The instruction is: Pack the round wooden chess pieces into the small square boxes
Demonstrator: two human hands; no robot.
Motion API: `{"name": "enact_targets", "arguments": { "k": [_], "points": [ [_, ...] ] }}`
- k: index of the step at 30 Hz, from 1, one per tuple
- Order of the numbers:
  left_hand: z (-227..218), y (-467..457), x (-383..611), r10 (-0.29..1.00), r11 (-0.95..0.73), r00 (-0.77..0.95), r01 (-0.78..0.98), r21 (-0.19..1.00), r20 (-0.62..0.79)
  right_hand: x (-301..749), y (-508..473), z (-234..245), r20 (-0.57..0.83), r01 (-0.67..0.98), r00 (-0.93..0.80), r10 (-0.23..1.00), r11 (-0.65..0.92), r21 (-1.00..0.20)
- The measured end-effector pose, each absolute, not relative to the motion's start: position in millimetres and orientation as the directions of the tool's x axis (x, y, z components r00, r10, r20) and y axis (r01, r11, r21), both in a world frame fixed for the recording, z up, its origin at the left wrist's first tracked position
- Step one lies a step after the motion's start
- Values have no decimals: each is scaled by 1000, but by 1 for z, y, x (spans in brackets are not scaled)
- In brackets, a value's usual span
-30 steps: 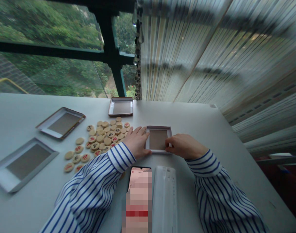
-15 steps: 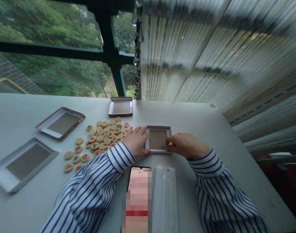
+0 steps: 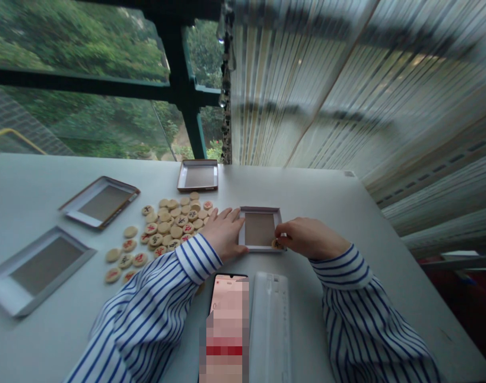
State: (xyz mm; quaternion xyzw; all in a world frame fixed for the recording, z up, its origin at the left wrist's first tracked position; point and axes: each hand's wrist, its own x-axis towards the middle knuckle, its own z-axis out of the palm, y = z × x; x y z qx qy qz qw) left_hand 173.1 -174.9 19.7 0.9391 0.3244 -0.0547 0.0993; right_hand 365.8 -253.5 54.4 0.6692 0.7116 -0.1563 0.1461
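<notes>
A small shallow white-sided box (image 3: pixel 261 211) with a grey-brown floor lies on the table before me. My left hand (image 3: pixel 224 231) rests at its left wall, fingers spread, with the thumb by the front left corner. At the front right corner, the closed fingertips of my right hand (image 3: pixel 309 238) pinch a round Chinese chess piece (image 3: pixel 276 244) with a dark character; the fingers partly cover it. To the left lies a loose group of wooden Chinese chess pieces (image 3: pixel 176 232), some blank side up, others showing red or black characters. My left hand and sleeve hide some of them.
Three more shallow trays stand on the white table (image 3: pixel 326 197): a small one (image 3: pixel 198 189) at the back edge, a brown-edged one (image 3: pixel 101 225) and a larger white one (image 3: pixel 73 239) at left. Nearest me lie a phone (image 3: pixel 229 298) and a long white case (image 3: pixel 270 324).
My right hand has shifted slightly right and up at the box's front right corner. The piece under its fingertips now shows. My left hand has stayed in place.
</notes>
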Motion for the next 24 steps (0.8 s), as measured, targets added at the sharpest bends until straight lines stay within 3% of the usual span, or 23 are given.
{"name": "enact_targets", "arguments": {
  "k": [24],
  "points": [
    [18,-174,173,598,-766,783,621,165,-172,364,-253,53,-446,995,-95,890,90,-32]
  ]
}}
